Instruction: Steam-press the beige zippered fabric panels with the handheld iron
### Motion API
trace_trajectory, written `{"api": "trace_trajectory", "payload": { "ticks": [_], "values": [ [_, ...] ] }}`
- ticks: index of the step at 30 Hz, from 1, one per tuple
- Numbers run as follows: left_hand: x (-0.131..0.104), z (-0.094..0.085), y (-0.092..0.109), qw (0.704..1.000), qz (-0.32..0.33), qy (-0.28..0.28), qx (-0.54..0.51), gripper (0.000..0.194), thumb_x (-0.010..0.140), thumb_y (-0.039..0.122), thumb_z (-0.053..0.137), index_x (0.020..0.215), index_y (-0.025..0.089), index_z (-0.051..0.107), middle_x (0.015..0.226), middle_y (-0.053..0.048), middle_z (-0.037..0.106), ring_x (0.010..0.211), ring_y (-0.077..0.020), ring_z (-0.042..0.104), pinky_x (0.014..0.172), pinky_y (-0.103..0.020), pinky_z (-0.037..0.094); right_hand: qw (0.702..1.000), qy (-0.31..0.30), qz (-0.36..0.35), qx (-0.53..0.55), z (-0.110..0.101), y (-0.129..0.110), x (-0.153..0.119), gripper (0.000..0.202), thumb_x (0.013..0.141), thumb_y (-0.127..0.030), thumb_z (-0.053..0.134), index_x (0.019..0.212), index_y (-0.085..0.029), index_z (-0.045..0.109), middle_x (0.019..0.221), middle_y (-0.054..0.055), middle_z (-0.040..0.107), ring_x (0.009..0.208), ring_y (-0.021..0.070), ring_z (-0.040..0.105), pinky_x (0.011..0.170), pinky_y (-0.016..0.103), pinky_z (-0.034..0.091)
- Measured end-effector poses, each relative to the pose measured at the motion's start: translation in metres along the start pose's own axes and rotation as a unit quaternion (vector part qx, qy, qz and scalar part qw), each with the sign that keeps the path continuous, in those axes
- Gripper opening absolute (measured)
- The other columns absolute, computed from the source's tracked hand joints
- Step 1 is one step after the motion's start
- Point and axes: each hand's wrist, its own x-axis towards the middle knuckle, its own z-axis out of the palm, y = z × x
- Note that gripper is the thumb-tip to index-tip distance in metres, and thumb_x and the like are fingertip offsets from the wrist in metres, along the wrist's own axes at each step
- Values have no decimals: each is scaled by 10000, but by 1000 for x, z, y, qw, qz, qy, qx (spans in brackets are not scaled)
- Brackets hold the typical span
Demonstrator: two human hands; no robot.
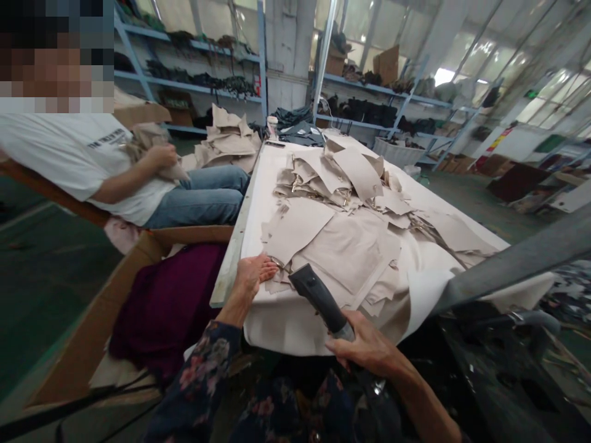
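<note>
My right hand (364, 344) is wrapped round the grey lower part of a black handheld tool (318, 298), whose wide flat end points up and left over the near edge of the beige cut pieces (346, 246). At the near left of the table, my left hand (256, 271) has its fingers stretched out, palm partly showing, beside the lower corner of a large beige piece (300, 224). Nothing is seen held in it. Behind these pieces rises a loose heap of beige pieces (341, 172) on the white-covered table.
A seated person (124, 166) at the left handles beige pieces. Below them, a cardboard box (78, 344) holds purple cloth (168, 304). A grey metal bar (517, 267) crosses the right side. Loaded shelves (203, 86) stand behind the table.
</note>
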Motion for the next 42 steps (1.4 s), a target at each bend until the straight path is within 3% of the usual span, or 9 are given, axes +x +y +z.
{"api": "trace_trajectory", "payload": {
  "ticks": [12,17,21,25,28,30,32,38,42],
  "values": [
    [3,-2,-1,999,34,-33,1,163,655,237,567,576,94,563,504,-54,604,430,-122,568,460,-228,461,999,27,-6,-23,22,-28,53,158,781,-304,559,783,-170,476,529,-35,533,443,97,501,404,184,414],
    [5,-3,-6,998,57,-12,15,153,675,234,530,619,96,561,517,-42,595,408,-116,550,419,-216,426,997,82,-6,-9,6,-33,39,165,787,-306,565,793,-164,481,509,-46,523,419,95,493,402,193,425],
    [1,-6,-13,989,130,38,59,167,743,257,472,741,121,571,591,-17,598,425,-96,529,398,-196,382,996,90,-9,-7,-7,-28,23,126,793,-267,552,778,-162,484,498,-46,527,412,95,492,406,199,431],
    [-6,-2,-11,921,295,49,248,204,773,282,492,869,145,608,746,-45,625,589,-133,579,579,-266,472,997,75,3,3,-7,-15,15,93,789,-226,540,760,-164,478,494,-42,537,408,93,494,402,195,425],
    [-6,8,-9,819,411,-23,400,186,705,244,594,864,152,630,886,-76,610,789,-180,579,763,-319,463,997,73,4,11,-6,-7,14,114,796,-242,542,741,-164,479,498,-37,542,415,94,500,406,193,427],
    [-2,13,-10,787,428,-54,441,125,707,196,577,805,158,643,861,-76,603,818,-193,567,773,-327,450,997,75,3,20,-7,-3,14,133,801,-258,544,733,-164,479,504,-36,541,420,94,502,405,192,427],
    [4,13,-12,804,407,-66,429,135,733,169,529,771,163,658,794,-64,611,787,-182,567,740,-309,445,997,74,1,28,-9,-1,14,138,801,-265,548,736,-164,478,503,-38,539,418,91,497,402,187,424],
    [13,5,-10,947,177,-143,226,234,707,291,562,822,117,668,461,35,489,410,-85,413,417,-206,305,998,37,-4,42,-10,5,22,127,790,-271,566,828,-168,501,507,-48,541,409,86,479,391,177,407],
    [9,6,-8,972,113,-161,131,269,657,268,595,856,98,655,429,55,462,371,-51,350,381,-178,216,998,10,-8,61,-8,7,34,174,785,-316,583,830,-165,507,519,-40,545,430,92,496,407,183,420]
  ]
}}
